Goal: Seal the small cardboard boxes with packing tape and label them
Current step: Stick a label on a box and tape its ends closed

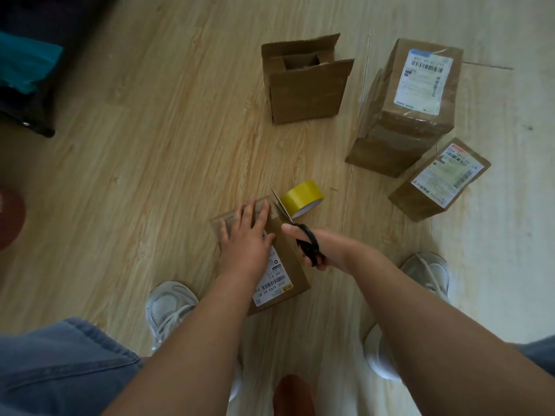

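A small cardboard box (288, 265) with a white shipping label lies on the wooden floor between my feet. My left hand (246, 232) presses flat on its far end, fingers spread. My right hand (315, 244) grips black scissors (309, 244) at the box's right edge, blades pointing toward a strip of tape that runs from the box to a yellow tape roll (301, 198) just beyond it.
An open cardboard box (306, 85) stands farther back. Two taped, labelled boxes lie at the right, a large one (405, 109) and a smaller one (438, 181). My white shoes (168, 307) flank the work area. Dark furniture and a teal object are at the far left.
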A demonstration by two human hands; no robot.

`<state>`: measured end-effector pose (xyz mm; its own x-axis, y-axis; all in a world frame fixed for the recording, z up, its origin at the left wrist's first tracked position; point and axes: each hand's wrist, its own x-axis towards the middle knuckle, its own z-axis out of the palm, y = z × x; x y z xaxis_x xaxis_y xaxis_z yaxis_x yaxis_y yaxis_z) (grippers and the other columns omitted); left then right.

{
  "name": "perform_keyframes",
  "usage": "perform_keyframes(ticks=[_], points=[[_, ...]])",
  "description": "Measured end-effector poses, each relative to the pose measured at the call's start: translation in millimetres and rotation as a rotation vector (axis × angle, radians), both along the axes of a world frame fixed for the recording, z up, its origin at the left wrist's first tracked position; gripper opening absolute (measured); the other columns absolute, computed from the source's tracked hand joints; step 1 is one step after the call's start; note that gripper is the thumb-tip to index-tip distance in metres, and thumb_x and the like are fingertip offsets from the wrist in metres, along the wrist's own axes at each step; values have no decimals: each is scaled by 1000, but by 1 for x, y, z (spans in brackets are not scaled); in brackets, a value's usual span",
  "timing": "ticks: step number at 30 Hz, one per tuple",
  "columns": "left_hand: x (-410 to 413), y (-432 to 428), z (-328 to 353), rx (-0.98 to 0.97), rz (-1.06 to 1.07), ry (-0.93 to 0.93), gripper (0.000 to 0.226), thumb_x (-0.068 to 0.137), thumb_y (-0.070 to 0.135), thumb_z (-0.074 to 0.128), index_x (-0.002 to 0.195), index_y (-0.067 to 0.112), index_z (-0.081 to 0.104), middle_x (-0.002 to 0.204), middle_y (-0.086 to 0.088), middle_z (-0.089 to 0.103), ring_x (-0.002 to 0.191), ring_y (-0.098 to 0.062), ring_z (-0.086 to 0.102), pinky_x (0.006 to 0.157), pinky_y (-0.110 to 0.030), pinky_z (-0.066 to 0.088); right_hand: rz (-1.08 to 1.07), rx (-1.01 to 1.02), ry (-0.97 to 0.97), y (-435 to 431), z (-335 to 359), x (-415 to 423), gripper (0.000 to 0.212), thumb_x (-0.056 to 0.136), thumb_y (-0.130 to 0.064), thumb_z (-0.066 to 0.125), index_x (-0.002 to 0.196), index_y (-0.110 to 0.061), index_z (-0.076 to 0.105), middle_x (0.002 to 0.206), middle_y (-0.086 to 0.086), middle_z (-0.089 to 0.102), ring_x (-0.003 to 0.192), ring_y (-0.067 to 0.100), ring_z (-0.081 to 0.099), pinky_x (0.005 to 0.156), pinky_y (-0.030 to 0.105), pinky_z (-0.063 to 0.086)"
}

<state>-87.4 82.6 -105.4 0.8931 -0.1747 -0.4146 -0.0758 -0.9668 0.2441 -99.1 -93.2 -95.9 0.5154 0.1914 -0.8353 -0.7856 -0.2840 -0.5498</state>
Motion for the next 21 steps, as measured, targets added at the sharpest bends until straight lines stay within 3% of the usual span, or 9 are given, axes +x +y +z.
perform_keyframes(ticks=[7, 12, 14, 18, 21], points=[[1, 1, -1, 16, -12, -1, 66, 104, 43, 36, 157, 36, -3, 165, 6, -11, 151, -17, -14, 122, -52, -3, 108, -219, 31, -13, -2, -7, 62, 80, -76, 59, 67, -15, 54, 54, 0, 54, 51, 14, 44, 55, 28, 36], [2, 0, -1, -6, -2, -14, 66, 104, 43, 39, 157, 37, 0, 166, 6, -8, 152, -17, -11, 122, -52, -4, 87, -221, 24, -27, -10, -25, 64, 71, -77, 68, 80, -14, 60, 63, 1, 58, 58, 15, 50, 57, 28, 38], [3, 0, 1, -30, 27, -26, 66, 101, 42, 45, 157, 37, 9, 166, 6, 0, 152, -17, -5, 121, -51, -2, 90, -254, 14, -27, -10, -28, 66, 68, -77, 71, 88, -14, 62, 68, 1, 58, 62, 15, 53, 61, 28, 39], [15, -7, 9, -93, 164, -117, 50, 97, 39, 50, 146, 32, 39, 154, 3, 35, 143, -19, 26, 116, -47, 14, 61, -332, -59, -26, -9, -32, 60, 71, -68, 77, 90, -14, 59, 75, 2, 58, 71, 17, 57, 66, 28, 41], [30, -19, 12, -135, 271, -52, 53, 100, 47, 43, 147, 23, 38, 149, -6, 40, 141, -25, 32, 120, -50, 13, 18, -332, -81, -26, -9, -30, 61, 68, -69, 78, 86, -16, 56, 74, 0, 54, 72, 17, 56, 66, 29, 40]])
